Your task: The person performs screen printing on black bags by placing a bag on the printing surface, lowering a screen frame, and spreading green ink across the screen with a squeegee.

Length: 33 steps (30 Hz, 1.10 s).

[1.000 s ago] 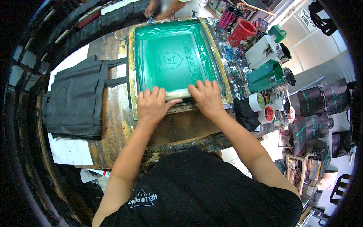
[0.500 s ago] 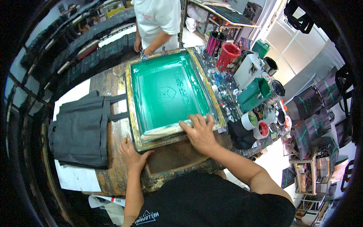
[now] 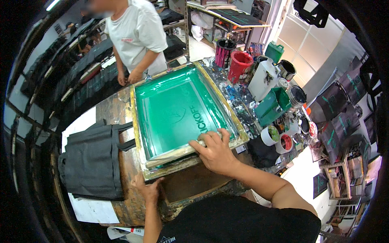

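Observation:
A screen-printing frame (image 3: 137, 128) with worn yellowish edges lies over the wooden table, its mesh (image 3: 162, 105) covered in wet green ink. A design and lettering show through the mesh. Along the near end lies a pale squeegee (image 3: 168, 157). My right hand (image 3: 216, 153) is closed over the squeegee's right part, fingers bent across its top. My left hand (image 3: 148, 189) is at the frame's near left corner, thumb apart from the fingers; the fingertips are partly hidden at the edge. Left of it lies a stack of black fabric bags (image 3: 93, 162), handles toward the frame.
Ink containers crowd the table's right side: a red bucket (image 3: 240, 67), a white jug (image 3: 263, 79), a green container (image 3: 271, 106) and several small pots. A person in a white shirt (image 3: 139, 36) stands beyond the frame. Printed black bags (image 3: 330, 101) hang at right.
My view has shifted, showing more of the other person. My left hand's fingers have come in at the frame's corner. My right hand stays on the squeegee at the near end.

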{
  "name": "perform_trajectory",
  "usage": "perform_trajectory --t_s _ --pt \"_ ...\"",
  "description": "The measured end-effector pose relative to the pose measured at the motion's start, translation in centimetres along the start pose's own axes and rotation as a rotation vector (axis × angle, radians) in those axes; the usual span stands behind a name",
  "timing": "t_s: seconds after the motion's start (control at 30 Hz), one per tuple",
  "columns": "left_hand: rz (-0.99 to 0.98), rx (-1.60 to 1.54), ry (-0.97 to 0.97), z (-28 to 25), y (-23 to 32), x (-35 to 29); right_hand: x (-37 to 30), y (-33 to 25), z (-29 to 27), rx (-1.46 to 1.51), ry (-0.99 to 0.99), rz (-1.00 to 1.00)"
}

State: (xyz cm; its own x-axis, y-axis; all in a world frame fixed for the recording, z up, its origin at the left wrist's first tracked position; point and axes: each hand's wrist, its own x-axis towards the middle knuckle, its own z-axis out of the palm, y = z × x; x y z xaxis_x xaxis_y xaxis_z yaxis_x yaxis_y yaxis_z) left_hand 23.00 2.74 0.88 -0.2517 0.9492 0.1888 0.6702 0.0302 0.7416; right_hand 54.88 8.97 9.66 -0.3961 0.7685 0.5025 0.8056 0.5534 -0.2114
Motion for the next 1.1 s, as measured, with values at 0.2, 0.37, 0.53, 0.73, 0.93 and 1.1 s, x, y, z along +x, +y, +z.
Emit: perform_trajectory --t_s 0.2,0.37,0.53,0.73,0.93,1.1 --pt "0.196 -0.611 0.315 -1.4 9.2 5.1 8.3 0.0 -5.7 -0.114 0.242 -0.109" --pt "0.193 -0.265 0.234 -1.0 5.0 9.9 15.7 0.6 -9.7 -0.184 0.33 -0.125" --pt "-0.005 0.446 -0.001 2.0 1.4 7.3 18.6 1.1 -10.3 -0.133 0.424 -0.173" --pt "-0.148 0.261 -0.142 3.8 2.6 7.3 20.3 1.8 -11.0 -0.188 0.436 -0.134" --pt "0.051 0.112 -0.079 3.5 -1.7 9.6 20.3 1.2 -11.0 -0.145 0.412 -0.159" --pt "0.223 0.11 -0.055 -4.7 4.7 16.9 21.7 2.3 -10.9 -0.219 0.437 -0.17"
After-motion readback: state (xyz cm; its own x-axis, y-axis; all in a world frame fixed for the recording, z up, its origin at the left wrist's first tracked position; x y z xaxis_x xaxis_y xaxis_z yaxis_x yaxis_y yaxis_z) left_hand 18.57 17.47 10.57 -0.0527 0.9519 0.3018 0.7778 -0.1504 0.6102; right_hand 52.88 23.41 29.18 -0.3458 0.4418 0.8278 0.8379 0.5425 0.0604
